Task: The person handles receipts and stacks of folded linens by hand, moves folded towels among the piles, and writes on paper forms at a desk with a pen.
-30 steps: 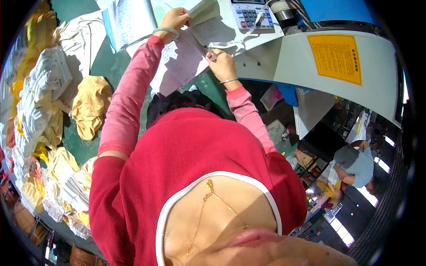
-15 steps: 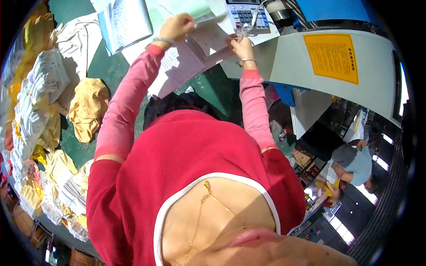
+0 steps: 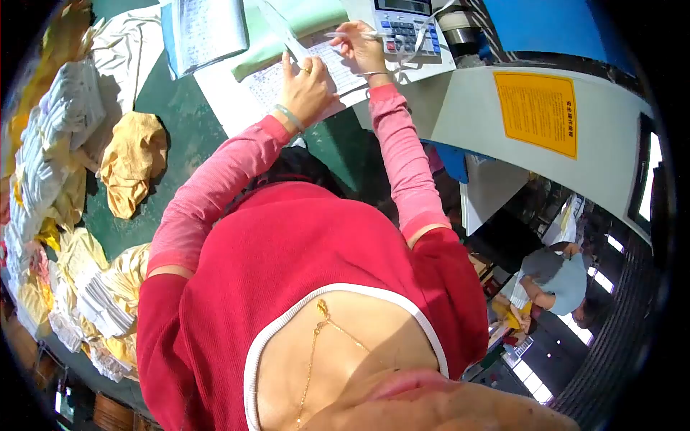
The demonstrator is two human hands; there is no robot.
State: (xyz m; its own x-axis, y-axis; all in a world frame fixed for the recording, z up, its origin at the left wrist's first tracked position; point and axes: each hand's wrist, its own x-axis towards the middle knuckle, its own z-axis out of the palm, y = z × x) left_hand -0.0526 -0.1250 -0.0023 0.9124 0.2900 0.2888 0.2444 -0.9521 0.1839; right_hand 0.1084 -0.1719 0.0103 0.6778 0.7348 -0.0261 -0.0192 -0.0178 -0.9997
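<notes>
My left hand (image 3: pixel 307 90) lies over the lower part of a written sheet (image 3: pixel 267 87), its fingers stretched out and a ring on one of them. Its fingertips touch the lower end of a pale, ruler-like strip (image 3: pixel 277 21); whether they grip it I cannot tell. Just to the right, my right hand (image 3: pixel 365 47) is closed on a pen (image 3: pixel 336 34), held almost level above the paper. A green sheet (image 3: pixel 310 20) lies beyond both hands. Beside my right hand sits a calculator (image 3: pixel 406 32), crossed by a white cord.
An open notebook (image 3: pixel 208 36) lies at the upper left. Piled cloths (image 3: pixel 54 158) and a yellow cloth bundle (image 3: pixel 133 161) are on the left. A pale machine housing with a yellow notice (image 3: pixel 535 113) stands to the right. Farther right, a person (image 3: pixel 553 276) bends forward.
My left hand has come down from the raised page onto the written sheet. My right hand has moved up and left with the pen. The green sheet now shows more.
</notes>
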